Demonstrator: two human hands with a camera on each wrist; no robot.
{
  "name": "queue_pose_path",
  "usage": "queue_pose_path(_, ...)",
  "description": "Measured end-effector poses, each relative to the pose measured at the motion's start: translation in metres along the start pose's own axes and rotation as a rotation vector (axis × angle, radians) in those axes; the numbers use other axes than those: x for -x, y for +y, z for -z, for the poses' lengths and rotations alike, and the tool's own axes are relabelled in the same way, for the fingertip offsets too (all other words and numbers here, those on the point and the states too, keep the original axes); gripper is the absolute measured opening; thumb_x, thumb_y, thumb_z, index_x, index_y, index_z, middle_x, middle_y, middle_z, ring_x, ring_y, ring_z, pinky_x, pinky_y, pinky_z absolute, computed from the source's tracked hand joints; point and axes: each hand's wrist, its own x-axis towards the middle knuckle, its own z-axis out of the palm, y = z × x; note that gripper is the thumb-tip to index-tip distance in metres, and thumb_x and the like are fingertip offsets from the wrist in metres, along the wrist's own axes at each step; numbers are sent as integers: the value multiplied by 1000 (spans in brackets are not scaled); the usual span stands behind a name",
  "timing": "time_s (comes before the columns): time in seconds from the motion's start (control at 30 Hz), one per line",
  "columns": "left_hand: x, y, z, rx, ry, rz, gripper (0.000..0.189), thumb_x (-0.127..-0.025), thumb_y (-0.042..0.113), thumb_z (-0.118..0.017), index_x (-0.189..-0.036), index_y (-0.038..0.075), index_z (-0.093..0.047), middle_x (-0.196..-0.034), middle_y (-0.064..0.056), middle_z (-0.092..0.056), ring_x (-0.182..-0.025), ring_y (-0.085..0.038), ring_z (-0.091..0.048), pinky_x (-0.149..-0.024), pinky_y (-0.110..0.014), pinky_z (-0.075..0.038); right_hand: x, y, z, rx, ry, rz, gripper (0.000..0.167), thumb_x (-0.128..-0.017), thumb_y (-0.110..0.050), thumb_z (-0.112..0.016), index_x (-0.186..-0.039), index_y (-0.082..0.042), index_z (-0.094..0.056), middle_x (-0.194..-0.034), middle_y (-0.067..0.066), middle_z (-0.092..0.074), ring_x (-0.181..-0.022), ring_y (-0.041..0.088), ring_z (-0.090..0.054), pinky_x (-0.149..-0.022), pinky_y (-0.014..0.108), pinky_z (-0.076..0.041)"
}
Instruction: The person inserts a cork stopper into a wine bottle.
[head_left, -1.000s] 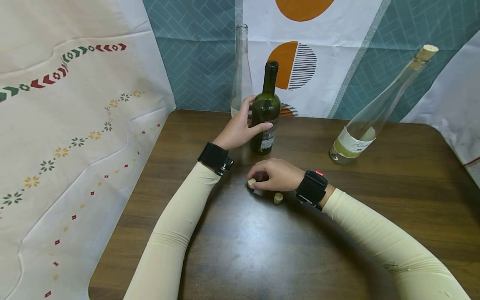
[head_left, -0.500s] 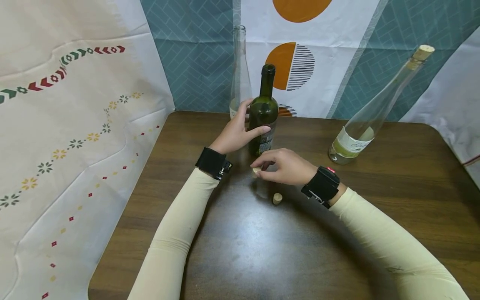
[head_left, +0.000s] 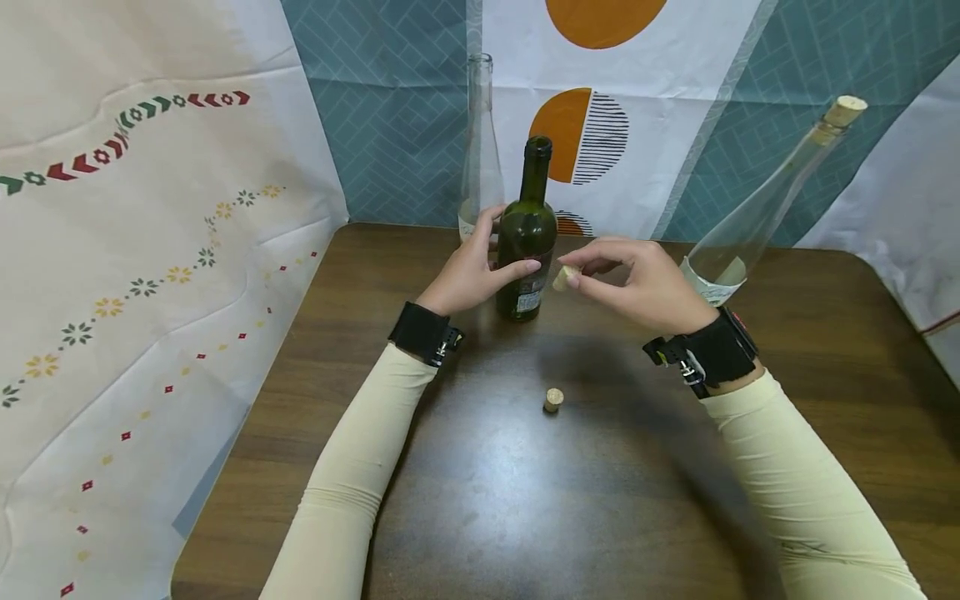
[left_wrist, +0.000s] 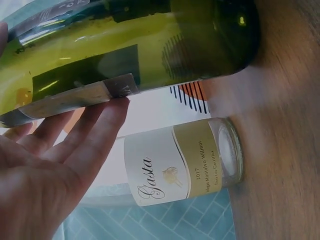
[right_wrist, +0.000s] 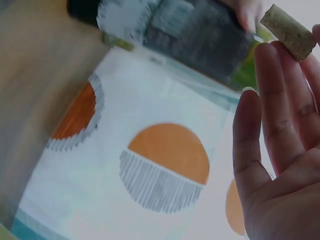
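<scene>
A dark green wine bottle [head_left: 528, 227] stands upright on the table. My left hand [head_left: 467, 273] grips its body, thumb across the front label and fingers round the far side. From the left wrist, those fingers [left_wrist: 107, 117] touch the bottle's back label. Between thumb and fingertips my right hand [head_left: 648, 282] pinches a cork [head_left: 564, 278], raised off the table just right of the bottle. This cork [right_wrist: 288, 33] shows tilted in the right wrist view. A second cork [head_left: 553, 400] stands on the table nearer the front. The green bottle's mouth [head_left: 537, 145] has no cork in it.
Behind the left hand stands a clear bottle [head_left: 482, 158] without a cork; its label [left_wrist: 165, 167] reads "Gasta". Another clear bottle [head_left: 783, 187], with a cork [head_left: 843, 110] in its neck, is at the right, partly behind my right hand. Patterned cloths hang beyond the wooden table [head_left: 450, 500].
My right hand has lifted the cork off the table and carried it up and to the right, beside the green bottle. The left hand keeps its hold on the bottle.
</scene>
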Motion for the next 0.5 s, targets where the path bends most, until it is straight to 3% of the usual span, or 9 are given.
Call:
queue_pose_path(0.13, 1, 1, 1, -4, -11, 10, 97, -106, 39, -81, -177, 20, -19, -173, -13, -48, -158, -37, -55, -125, -55, -55, -1, -4, 12, 8, 45, 13, 24, -107, -11, -79, -130, -14, -84, -113, 3, -84, -99, -7, -71, -92, 10, -54)
queue_pose_path(0.5, 4, 3, 3, 0, -29, 32, 99, -103, 42, -84, -176, 24, -20, -173, -13, -47, -160, -38, -52, -125, -60, -54, -11, -16, 25, 54, 131, 20, 26, -107, -11, -78, -133, -13, -84, -112, 4, -82, -93, -3, -69, -88, 12, -53)
